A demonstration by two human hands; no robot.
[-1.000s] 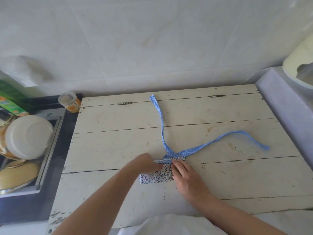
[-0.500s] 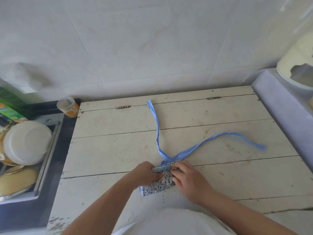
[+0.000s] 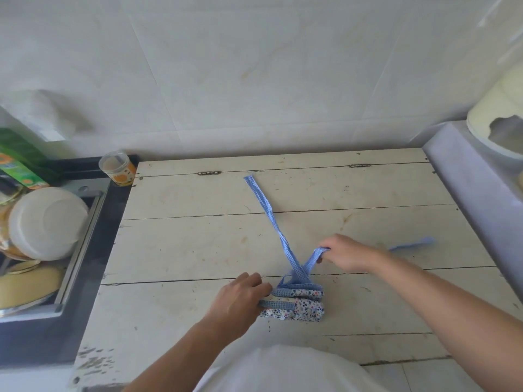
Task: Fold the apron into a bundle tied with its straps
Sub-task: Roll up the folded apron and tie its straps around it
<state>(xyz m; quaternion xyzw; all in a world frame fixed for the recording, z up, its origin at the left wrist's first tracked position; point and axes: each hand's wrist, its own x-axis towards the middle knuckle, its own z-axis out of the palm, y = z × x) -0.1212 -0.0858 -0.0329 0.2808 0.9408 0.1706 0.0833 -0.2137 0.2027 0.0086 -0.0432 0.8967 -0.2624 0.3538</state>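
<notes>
One camera, worn on the person's head, is looking forward and steeply down onto a white plank table [image 3: 198, 244]. It is sitting close above the table's near edge, so both forearms are entering from the bottom of the picture and the white shirt is filling the bottom centre. The far edge is meeting a tiled wall [image 3: 254, 66], which is taking up the upper third. The wide lens is bending the edges: the left side is taking in a sink [image 3: 82, 239] off the table's left edge, the right side a grey ledge [image 3: 464, 176].
</notes>
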